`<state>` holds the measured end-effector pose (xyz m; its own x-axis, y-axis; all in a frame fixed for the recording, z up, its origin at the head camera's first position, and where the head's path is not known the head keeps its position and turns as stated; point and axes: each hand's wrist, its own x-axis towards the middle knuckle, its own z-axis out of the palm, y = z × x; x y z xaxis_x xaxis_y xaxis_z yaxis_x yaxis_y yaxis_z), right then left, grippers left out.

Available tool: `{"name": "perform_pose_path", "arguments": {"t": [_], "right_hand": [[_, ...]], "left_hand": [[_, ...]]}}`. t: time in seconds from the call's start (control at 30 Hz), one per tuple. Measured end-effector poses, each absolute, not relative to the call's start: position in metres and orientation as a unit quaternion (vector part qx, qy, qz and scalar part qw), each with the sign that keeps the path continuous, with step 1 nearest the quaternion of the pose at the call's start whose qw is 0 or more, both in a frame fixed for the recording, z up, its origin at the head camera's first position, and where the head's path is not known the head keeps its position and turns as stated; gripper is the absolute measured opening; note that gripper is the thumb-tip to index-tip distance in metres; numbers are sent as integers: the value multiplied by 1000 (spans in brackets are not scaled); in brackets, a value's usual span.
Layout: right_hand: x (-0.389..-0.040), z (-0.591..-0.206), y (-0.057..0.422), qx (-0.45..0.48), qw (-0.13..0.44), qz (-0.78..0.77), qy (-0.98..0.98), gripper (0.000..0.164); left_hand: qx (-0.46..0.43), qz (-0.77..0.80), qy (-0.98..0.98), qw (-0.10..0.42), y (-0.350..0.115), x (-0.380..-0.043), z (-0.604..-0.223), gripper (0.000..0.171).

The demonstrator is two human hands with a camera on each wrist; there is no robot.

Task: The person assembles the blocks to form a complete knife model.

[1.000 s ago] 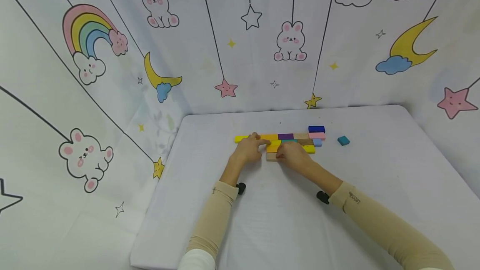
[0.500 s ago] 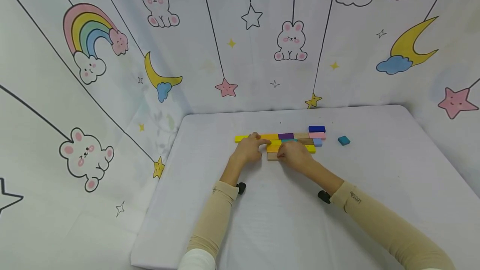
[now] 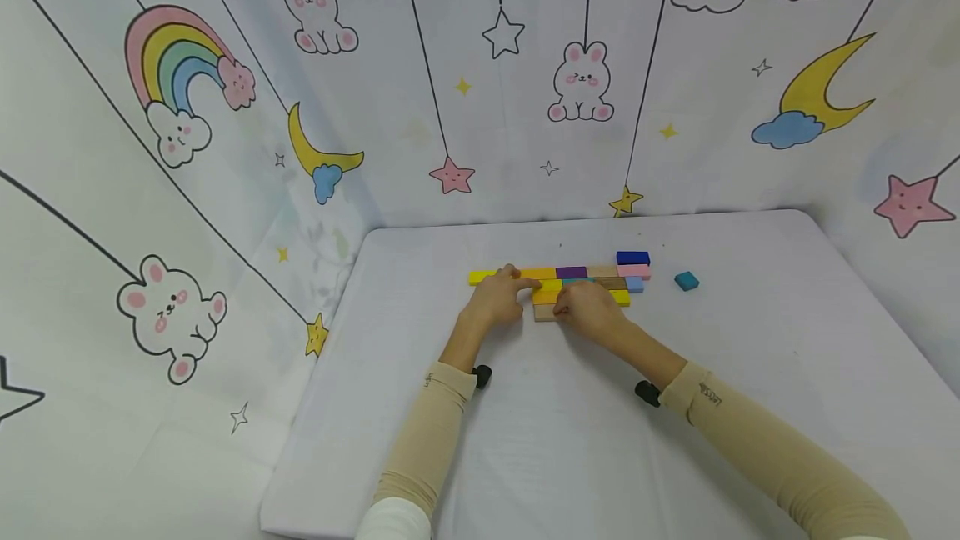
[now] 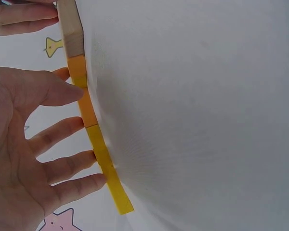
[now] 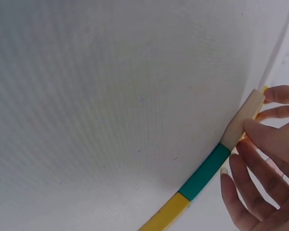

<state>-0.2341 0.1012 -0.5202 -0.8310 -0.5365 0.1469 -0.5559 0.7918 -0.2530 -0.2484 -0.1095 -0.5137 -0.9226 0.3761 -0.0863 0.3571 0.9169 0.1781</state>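
Coloured blocks lie flat in rows pushed together on the white table. In the head view my left hand (image 3: 493, 300) stretches its index finger onto a yellow block (image 3: 551, 285). Its thumb and straight fingers touch an orange block (image 4: 88, 108) and a yellow block (image 4: 107, 166) in the left wrist view. My right hand (image 3: 592, 312) pinches a plain wooden block (image 5: 244, 119) in the nearest row, thumb on its near side. A green block (image 5: 205, 172) and another yellow block (image 5: 166, 211) continue that row, hidden by my right hand in the head view.
Along the rows' right side are a dark blue block (image 3: 633, 258), a pink block (image 3: 634, 271) and a light blue block (image 3: 634, 284). Farther right, a teal block (image 3: 686, 281) lies apart. A patterned cloth wall (image 3: 510, 132) rises behind the table (image 3: 570, 457).
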Motion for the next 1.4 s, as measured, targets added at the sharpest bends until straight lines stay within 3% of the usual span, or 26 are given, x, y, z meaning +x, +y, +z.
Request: {"name": "perform_pose_path", "arguments": {"t": [0.6, 1.0, 1.4], "right_hand": [[-239, -515, 120, 301, 36, 169, -938, 14], [-280, -502, 177, 187, 36, 212, -959, 22], [-296, -517, 211, 190, 77, 204, -957, 25]], "left_hand": [[188, 76, 978, 55, -111, -249, -514, 60], [180, 95, 977, 60, -110, -248, -513, 59], [179, 102, 976, 65, -109, -250, -516, 60]]}}
